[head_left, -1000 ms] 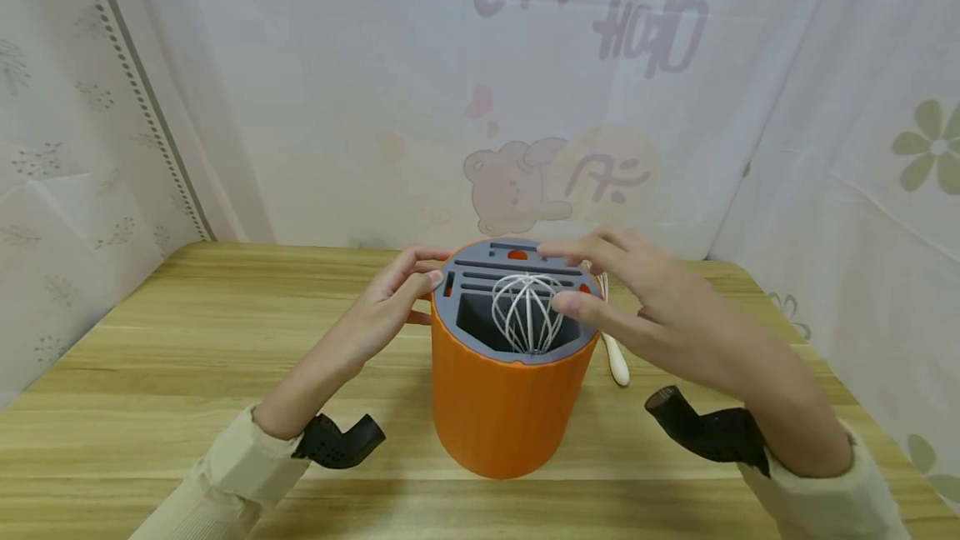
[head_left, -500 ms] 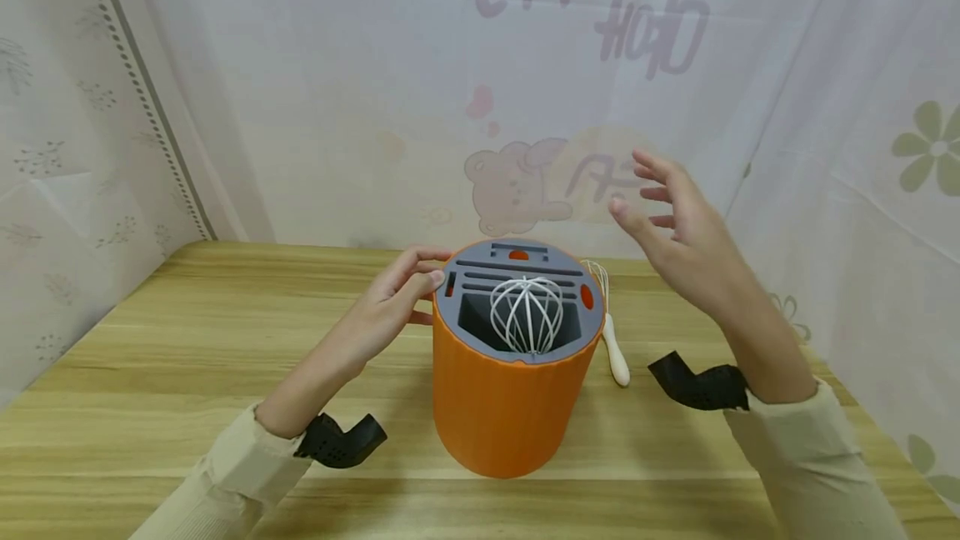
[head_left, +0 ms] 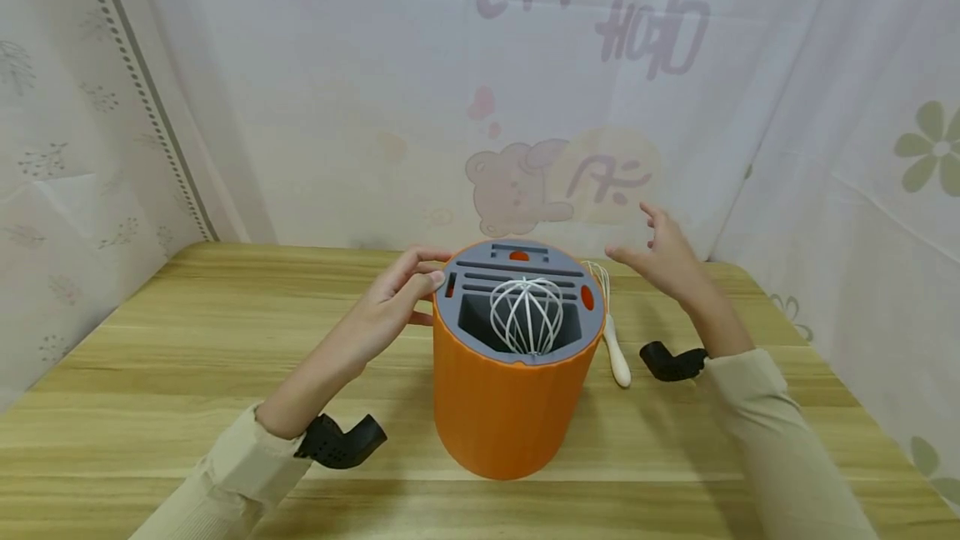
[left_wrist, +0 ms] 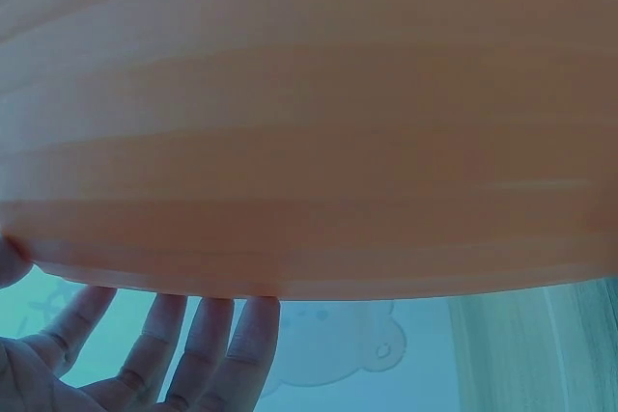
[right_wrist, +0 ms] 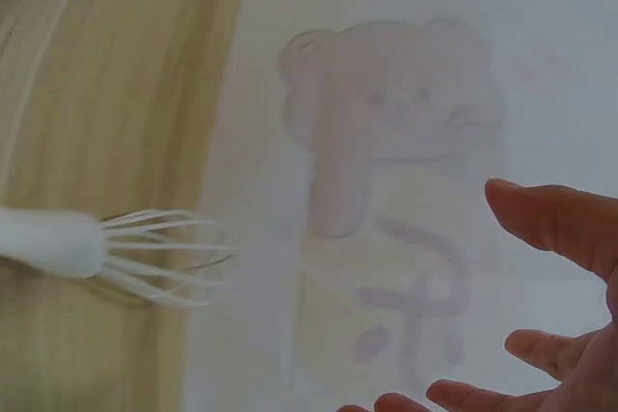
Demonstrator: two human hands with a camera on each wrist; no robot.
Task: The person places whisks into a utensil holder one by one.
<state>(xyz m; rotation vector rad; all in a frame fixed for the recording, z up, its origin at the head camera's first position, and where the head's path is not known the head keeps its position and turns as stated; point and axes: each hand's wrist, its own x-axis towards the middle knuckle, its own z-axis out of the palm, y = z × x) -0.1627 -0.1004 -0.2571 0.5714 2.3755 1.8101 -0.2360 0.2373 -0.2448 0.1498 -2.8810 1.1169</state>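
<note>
The right hand [head_left: 666, 263], empty, fingers apart, had left the whisk [head_left: 529, 315] standing in the orange holder [head_left: 510, 419], seemingly settled, and lowered near the second whisk [head_left: 616, 350] on the table [head_left: 225, 340], while the left hand [head_left: 396, 294] touched the holder with spread fingers.

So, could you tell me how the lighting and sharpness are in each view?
Head view: fairly even light, soft shadows on the pale wooden tabletop, and the orange cylindrical holder looks clear; left wrist view: dim and hazy, bluish-green cast along the bottom; right wrist view: washed out, the white-handled wire whisk slightly soft.
</note>
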